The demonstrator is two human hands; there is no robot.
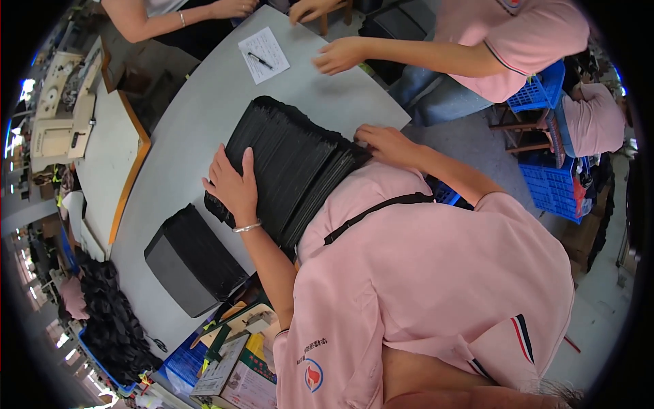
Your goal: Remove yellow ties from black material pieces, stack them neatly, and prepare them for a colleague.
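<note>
A thick stack of thin black pieces (286, 163), seemingly cut cloth, lies along the table edge against my body, its layered edges facing up. My left hand (235, 183), with a silver bangle at the wrist, rests on the stack's left end, fingers spread. At the opposite end my right hand (388, 144) has its fingers bent on the stack's corner; their tips are partly hidden. A smaller black bundle (194, 262) with a smooth dark grey face lies on the table to the left, apart from both hands.
On the grey table (174, 146) lie a written sheet (276, 44) and a pen (260, 61). Across it are one person's forearm (163, 26) and another person's hand (338, 56). A sewing machine (61, 126) stands left. Boxes (235, 375) sit below; blue crates (555, 184) are at right.
</note>
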